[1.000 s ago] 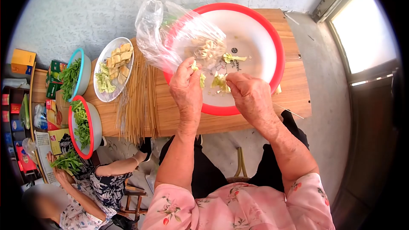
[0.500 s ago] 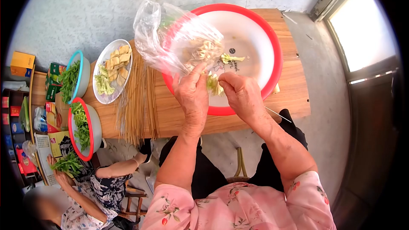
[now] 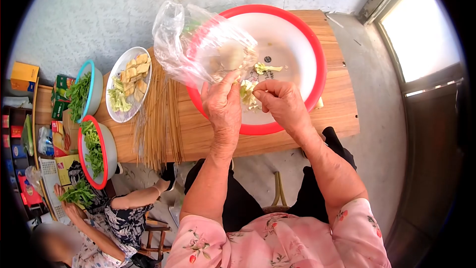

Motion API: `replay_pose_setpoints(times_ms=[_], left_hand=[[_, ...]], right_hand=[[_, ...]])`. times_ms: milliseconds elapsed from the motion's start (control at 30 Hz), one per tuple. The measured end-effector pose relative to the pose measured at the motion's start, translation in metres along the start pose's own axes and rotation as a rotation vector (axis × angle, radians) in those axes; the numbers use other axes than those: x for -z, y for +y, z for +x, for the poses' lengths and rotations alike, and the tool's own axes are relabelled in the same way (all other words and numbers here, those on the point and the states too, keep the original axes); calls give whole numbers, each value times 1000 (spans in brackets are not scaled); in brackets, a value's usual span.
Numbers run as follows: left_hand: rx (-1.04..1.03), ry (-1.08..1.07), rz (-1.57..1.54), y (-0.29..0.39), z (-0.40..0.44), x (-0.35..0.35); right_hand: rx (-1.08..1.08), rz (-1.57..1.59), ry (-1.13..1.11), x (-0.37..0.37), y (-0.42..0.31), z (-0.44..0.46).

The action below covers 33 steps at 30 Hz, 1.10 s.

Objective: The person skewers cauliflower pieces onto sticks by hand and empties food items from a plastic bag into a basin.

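The cauliflower piece (image 3: 247, 93) is seen between the left hand (image 3: 222, 106) and right hand (image 3: 282, 102), over the basin (image 3: 318, 59) near the table (image 3: 342, 109)'s right end, perhaps so crumbs are caught. The right fingertips are pinched together; what is held cannot be told. The left grip is partly hidden, so its hold cannot be told.

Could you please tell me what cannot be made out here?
In the head view:
Anything the right hand pinches: hidden by that hand.
Plastic bag contents: partly obscured by crumpled film.
Lettering in the basin: partly covered by a vegetable piece.
Yellow box print: too small.
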<state>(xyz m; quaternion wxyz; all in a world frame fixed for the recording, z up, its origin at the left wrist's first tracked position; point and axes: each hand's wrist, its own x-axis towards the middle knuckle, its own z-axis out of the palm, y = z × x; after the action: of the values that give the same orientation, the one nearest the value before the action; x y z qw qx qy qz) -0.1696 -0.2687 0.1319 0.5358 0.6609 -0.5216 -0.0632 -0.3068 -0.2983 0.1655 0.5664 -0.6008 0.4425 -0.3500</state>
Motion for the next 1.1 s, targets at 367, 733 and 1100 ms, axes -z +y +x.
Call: replay_pose_setpoints(times_ms=[367,733,1100], left_hand=[[-46,-28,-106,22,5,-8],[81,-569,289,-18,39,-74],[-366,-824,885,-38,33,-145]], right_hand=[[-52,99,67,25,-1,2],[-102,213,336,97,-11,1],[-183,232,365,125,-9,-15]])
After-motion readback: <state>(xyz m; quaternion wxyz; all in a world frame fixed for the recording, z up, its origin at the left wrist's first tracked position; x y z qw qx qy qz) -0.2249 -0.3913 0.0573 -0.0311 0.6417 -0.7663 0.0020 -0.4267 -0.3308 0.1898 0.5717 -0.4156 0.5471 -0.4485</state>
